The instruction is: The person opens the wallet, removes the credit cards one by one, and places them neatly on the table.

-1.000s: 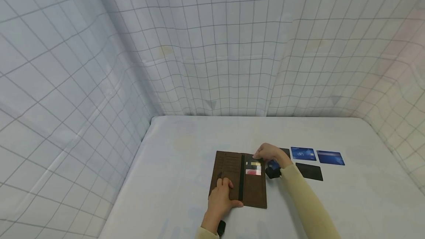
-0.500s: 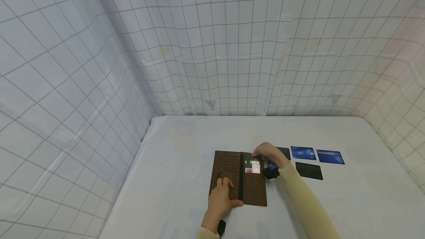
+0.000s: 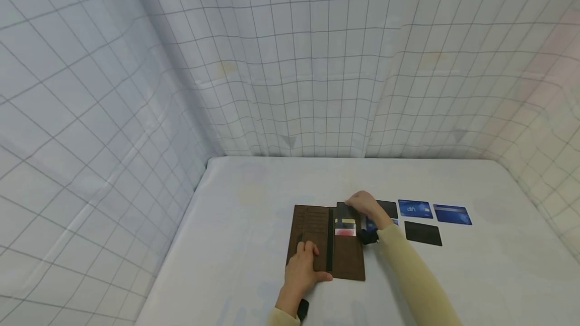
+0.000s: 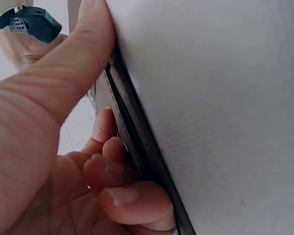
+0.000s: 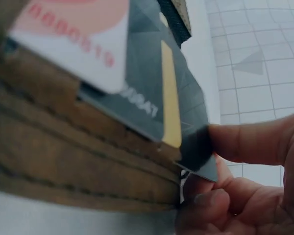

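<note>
A brown long wallet (image 3: 349,260) lies spread open on the white table. My left hand (image 3: 300,268) holds its lower left part, fingers bent on the inside face and thumb at the near edge. At the upper right slot, my right hand (image 3: 366,204) pinches a black card (image 3: 345,209) between thumb and fingers, and the card reaches past the wallet's top edge. Below it sit a dark card with a gold stripe (image 5: 142,93) and a white card with a pink design (image 3: 345,232), both in slots. The left wrist view shows the wallet's edge (image 4: 147,142) against my left fingers.
Right of the wallet lie a blue VIP card (image 3: 415,209), a blue striped card (image 3: 452,214) and two black cards, one nearer (image 3: 423,234) and one farther (image 3: 388,209). Another blue card (image 3: 370,225) is partly hidden by my right wrist. Grid-patterned curtains (image 3: 290,89) surround the table.
My right hand has moved slightly away from me, sliding the black card upward until it sticks out over the wallet's top edge. My left hand stays in place.
</note>
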The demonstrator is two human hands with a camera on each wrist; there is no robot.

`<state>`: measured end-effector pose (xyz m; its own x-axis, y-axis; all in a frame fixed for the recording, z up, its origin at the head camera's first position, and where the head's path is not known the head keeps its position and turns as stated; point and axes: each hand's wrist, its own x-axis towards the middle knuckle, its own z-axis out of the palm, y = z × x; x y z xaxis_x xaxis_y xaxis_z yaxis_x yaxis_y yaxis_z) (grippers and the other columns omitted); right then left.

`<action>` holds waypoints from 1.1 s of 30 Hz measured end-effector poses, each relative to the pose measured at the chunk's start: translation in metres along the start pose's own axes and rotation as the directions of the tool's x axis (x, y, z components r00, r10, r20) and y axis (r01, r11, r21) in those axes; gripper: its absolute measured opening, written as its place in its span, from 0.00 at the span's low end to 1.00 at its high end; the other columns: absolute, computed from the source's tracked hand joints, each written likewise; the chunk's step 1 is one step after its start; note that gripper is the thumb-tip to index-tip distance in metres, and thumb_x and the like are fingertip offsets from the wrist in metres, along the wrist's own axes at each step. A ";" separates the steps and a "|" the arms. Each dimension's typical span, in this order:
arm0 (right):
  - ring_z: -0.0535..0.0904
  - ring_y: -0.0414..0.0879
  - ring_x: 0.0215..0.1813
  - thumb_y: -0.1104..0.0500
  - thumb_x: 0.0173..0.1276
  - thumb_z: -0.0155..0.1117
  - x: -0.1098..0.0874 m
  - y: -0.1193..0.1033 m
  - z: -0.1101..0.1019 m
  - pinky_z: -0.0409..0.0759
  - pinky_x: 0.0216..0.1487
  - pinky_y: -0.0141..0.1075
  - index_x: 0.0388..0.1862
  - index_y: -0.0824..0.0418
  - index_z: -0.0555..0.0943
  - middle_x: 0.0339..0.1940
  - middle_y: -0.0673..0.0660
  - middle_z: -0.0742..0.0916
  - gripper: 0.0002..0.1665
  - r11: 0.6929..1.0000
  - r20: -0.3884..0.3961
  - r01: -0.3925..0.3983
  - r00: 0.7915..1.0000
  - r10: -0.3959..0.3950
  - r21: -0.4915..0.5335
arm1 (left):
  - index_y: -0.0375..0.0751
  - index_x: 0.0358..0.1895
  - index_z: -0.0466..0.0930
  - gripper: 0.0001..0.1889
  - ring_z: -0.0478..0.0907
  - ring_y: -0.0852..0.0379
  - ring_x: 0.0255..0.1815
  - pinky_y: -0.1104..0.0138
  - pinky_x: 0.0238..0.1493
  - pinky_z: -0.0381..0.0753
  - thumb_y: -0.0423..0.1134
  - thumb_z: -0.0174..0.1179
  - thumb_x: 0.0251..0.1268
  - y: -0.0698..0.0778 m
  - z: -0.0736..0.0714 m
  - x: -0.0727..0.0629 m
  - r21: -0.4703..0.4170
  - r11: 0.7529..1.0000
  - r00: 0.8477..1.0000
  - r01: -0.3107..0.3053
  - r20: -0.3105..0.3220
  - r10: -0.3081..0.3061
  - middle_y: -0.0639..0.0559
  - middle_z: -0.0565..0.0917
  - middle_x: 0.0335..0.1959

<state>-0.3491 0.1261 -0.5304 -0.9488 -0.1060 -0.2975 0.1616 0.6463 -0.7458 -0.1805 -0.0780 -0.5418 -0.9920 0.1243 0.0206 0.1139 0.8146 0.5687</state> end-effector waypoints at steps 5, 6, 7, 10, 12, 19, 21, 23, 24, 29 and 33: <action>0.69 0.49 0.32 0.58 0.69 0.55 0.001 0.002 0.002 0.69 0.33 0.40 0.27 0.68 0.78 0.27 0.56 0.75 0.15 0.999 -0.035 0.033 0.999 -0.034 -0.028 | 0.46 0.37 0.66 0.32 0.60 0.57 0.20 0.65 0.22 0.63 0.51 0.79 0.34 0.001 0.000 0.000 0.013 1.000 1.000 -0.012 -0.012 0.012 0.54 0.61 0.31; 0.70 0.50 0.34 0.58 0.70 0.55 0.000 0.001 0.001 0.70 0.35 0.42 0.32 0.69 0.79 0.30 0.57 0.77 0.14 0.999 -0.042 0.036 0.998 -0.038 -0.030 | 0.46 0.37 0.66 0.32 0.60 0.58 0.20 0.66 0.22 0.63 0.51 0.79 0.34 0.001 0.000 0.000 0.016 1.000 1.000 -0.017 -0.015 0.017 0.54 0.61 0.31; 0.71 0.51 0.36 0.57 0.70 0.55 0.000 0.001 0.001 0.71 0.37 0.43 0.37 0.70 0.80 0.32 0.58 0.78 0.15 0.999 -0.049 0.037 0.998 -0.038 -0.034 | 0.46 0.37 0.66 0.32 0.60 0.58 0.20 0.66 0.21 0.63 0.51 0.79 0.34 0.001 -0.001 0.000 0.019 1.000 1.000 -0.021 -0.019 0.021 0.55 0.61 0.31; 0.74 0.52 0.39 0.55 0.72 0.54 -0.001 0.000 0.000 0.72 0.41 0.47 0.46 0.69 0.79 0.40 0.60 0.81 0.17 0.996 -0.087 0.043 0.995 -0.049 -0.079 | 0.46 0.38 0.66 0.32 0.60 0.58 0.20 0.66 0.21 0.63 0.51 0.79 0.34 0.000 0.000 0.001 0.018 1.000 1.000 -0.023 -0.020 0.023 0.54 0.60 0.30; 0.74 0.53 0.39 0.54 0.72 0.53 -0.001 0.000 -0.001 0.71 0.40 0.48 0.45 0.66 0.79 0.40 0.60 0.81 0.16 0.992 -0.120 0.052 0.991 -0.066 -0.113 | 0.46 0.38 0.66 0.32 0.60 0.58 0.20 0.66 0.21 0.62 0.51 0.78 0.34 -0.001 0.001 0.001 0.014 1.000 1.000 -0.019 -0.015 0.019 0.54 0.60 0.30; 0.77 0.52 0.37 0.52 0.71 0.56 0.000 0.002 -0.011 0.73 0.35 0.45 0.44 0.61 0.78 0.41 0.59 0.83 0.14 0.966 -0.085 0.162 0.980 -0.182 -0.202 | 0.47 0.38 0.66 0.31 0.60 0.58 0.20 0.66 0.22 0.62 0.52 0.78 0.35 -0.001 0.000 0.001 0.017 1.000 1.000 -0.004 -0.007 0.004 0.54 0.61 0.30; 0.76 0.50 0.33 0.54 0.70 0.58 -0.001 0.002 -0.016 0.72 0.33 0.43 0.46 0.61 0.77 0.37 0.58 0.82 0.13 0.954 -0.021 0.213 0.975 -0.222 -0.209 | 0.47 0.38 0.66 0.31 0.60 0.58 0.19 0.66 0.21 0.62 0.52 0.78 0.35 -0.002 0.000 0.001 0.014 1.000 1.000 -0.007 -0.012 0.007 0.54 0.61 0.30; 0.74 0.49 0.30 0.57 0.68 0.60 -0.001 0.002 -0.021 0.72 0.31 0.41 0.49 0.62 0.77 0.34 0.57 0.80 0.14 0.949 0.043 0.249 0.969 -0.245 -0.194 | 0.46 0.38 0.66 0.31 0.60 0.58 0.19 0.66 0.21 0.62 0.52 0.78 0.36 -0.003 0.000 0.001 0.013 1.000 1.000 -0.009 -0.014 0.009 0.54 0.61 0.30; 0.74 0.48 0.30 0.58 0.67 0.61 -0.002 0.002 -0.023 0.72 0.31 0.41 0.50 0.63 0.76 0.33 0.56 0.80 0.14 0.947 0.068 0.262 0.965 -0.254 -0.184 | 0.46 0.38 0.67 0.31 0.60 0.58 0.19 0.66 0.21 0.62 0.52 0.78 0.36 -0.003 -0.001 0.001 0.014 1.000 1.000 -0.010 -0.015 0.010 0.54 0.61 0.30; 0.75 0.46 0.28 0.62 0.65 0.62 -0.003 0.004 -0.025 0.74 0.29 0.39 0.52 0.63 0.77 0.30 0.55 0.81 0.16 0.951 0.078 0.270 0.962 -0.261 -0.148 | 0.46 0.38 0.67 0.31 0.60 0.58 0.18 0.66 0.20 0.62 0.53 0.78 0.35 -0.005 -0.001 0.000 0.013 1.000 1.000 -0.006 -0.010 0.006 0.54 0.61 0.30; 0.76 0.47 0.27 0.61 0.64 0.63 -0.006 0.004 -0.021 0.73 0.28 0.38 0.51 0.63 0.78 0.28 0.54 0.82 0.16 0.958 -0.019 0.247 0.967 -0.253 -0.146 | 0.47 0.38 0.67 0.31 0.60 0.58 0.18 0.66 0.20 0.62 0.53 0.78 0.35 -0.004 0.001 -0.001 0.003 1.000 1.000 -0.005 -0.004 0.005 0.54 0.61 0.30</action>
<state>-0.3483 0.1455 -0.5187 -0.9639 -0.2514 -0.0878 -0.1197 0.7034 -0.7006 -0.1804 -0.0813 -0.5448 -0.9917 0.1260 0.0268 0.1189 0.8158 0.5660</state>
